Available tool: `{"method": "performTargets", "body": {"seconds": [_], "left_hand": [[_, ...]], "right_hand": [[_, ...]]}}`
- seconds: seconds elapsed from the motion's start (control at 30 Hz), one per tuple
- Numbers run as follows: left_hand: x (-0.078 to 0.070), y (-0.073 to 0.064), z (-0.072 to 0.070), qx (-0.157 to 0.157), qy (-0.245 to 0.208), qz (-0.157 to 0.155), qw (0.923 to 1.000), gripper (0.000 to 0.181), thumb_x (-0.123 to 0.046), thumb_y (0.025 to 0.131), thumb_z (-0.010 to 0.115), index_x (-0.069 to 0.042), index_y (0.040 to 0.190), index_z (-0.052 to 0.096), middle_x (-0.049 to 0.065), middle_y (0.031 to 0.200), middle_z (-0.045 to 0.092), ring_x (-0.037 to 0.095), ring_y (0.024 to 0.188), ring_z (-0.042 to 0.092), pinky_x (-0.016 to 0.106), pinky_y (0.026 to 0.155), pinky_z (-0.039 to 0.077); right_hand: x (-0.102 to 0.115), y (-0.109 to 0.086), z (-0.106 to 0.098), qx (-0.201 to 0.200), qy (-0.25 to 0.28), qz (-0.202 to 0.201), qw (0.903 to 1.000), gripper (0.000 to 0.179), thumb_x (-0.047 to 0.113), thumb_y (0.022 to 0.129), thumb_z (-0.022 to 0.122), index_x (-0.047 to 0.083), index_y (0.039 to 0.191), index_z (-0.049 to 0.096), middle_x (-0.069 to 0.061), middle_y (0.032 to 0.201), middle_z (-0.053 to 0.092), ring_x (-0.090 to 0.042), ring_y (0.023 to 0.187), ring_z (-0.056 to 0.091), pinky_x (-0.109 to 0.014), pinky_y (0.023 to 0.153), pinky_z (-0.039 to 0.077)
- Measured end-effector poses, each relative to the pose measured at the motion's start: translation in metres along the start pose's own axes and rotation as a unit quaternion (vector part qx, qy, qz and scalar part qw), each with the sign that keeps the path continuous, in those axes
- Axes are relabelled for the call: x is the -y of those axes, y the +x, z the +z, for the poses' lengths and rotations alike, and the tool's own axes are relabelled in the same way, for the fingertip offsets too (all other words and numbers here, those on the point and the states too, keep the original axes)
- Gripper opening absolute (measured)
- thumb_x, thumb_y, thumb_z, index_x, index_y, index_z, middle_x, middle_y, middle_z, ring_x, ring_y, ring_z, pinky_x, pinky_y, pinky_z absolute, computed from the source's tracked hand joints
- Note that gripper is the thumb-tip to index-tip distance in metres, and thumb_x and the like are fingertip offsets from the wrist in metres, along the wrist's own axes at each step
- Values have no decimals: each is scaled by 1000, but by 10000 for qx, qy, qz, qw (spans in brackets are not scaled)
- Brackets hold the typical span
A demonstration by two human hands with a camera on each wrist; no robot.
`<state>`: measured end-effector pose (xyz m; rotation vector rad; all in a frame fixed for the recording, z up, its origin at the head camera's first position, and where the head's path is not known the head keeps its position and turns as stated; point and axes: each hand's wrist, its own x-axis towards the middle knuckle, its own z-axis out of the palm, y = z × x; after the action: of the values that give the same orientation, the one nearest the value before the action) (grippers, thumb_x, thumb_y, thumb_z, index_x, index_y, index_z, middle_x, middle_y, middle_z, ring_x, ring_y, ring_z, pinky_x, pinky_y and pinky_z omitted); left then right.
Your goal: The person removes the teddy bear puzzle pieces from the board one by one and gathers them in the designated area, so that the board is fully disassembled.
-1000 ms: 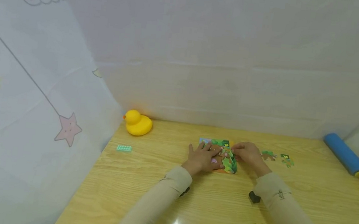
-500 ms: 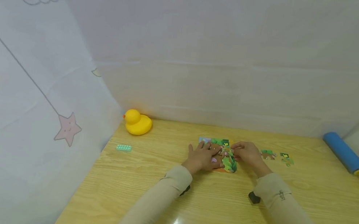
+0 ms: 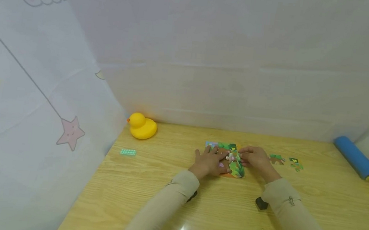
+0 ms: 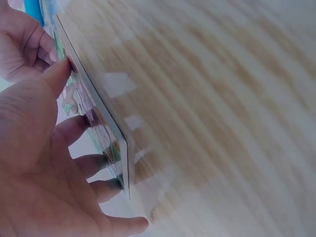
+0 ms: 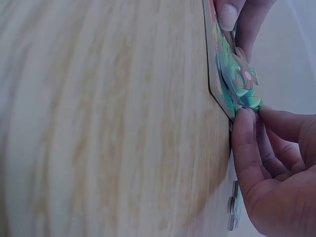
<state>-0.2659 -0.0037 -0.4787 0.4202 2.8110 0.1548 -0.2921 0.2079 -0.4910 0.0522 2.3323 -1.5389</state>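
– On the table point(image 3: 149, 190), toward its far edge: jigsaw point(image 3: 234, 166). Hands?

– Left hand point(image 3: 207, 164) spread, fingers resting on it, gripping nothing. Right hand point(image 3: 255, 160) pinches a piece point(image 5: 248, 99) at its right edge. Looks mid-fitting; next calls for aligning, then pressing.

– Room?

– Open nearside; loose pieces point(image 3: 277, 159) crowd the right.

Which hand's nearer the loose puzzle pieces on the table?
Right. The right hand is just left of the loose puzzle pieces, pinching another piece; the left hand is farther left, spread on the puzzle.
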Motion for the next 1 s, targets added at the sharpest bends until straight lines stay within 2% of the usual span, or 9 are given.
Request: {"method": "performTargets", "body": {"seconds": [0.1, 0.43, 0.8, 1.0], "left_hand": [[-1, 0, 0, -13, 27, -39, 10000, 81, -79, 88, 51, -49, 158, 25, -3, 171, 20, 28, 159, 15, 70, 120, 18], [-4, 2, 1, 67, -176, -131, 9997, 81, -77, 88, 55, -49, 158, 25, -2, 171, 18, 28, 159, 13, 69, 121, 17], [-4, 4, 1, 124, -310, -130, 9994, 81, -76, 88, 56, -49, 158, 24, -3, 172, 16, 28, 160, 10, 68, 122, 16], [-4, 2, 1, 124, -340, -105, 9993, 81, -75, 88, 57, -50, 158, 25, -4, 172, 16, 28, 160, 11, 68, 122, 16]], "right_hand": [[0, -1, 0, 12, 7, 8, 10000, 36, 10, 105, 52, -8, 135, 57, -24, 127, 62, -18, 93, 67, -31, 83, 62], [0, 2, -2, -33, 36, 143, 9999, 35, 12, 105, 53, -7, 134, 58, -12, 108, 66, -14, 86, 66, -29, 78, 62], [3, 5, -10, 95, 370, 444, 9983, 42, 16, 105, 56, -6, 141, 54, -7, 111, 70, -9, 84, 69, -29, 80, 62], [-5, 2, -16, 329, 763, 323, 9960, 47, 17, 105, 55, -8, 145, 48, -6, 114, 72, -8, 88, 72, -32, 84, 62]]}}
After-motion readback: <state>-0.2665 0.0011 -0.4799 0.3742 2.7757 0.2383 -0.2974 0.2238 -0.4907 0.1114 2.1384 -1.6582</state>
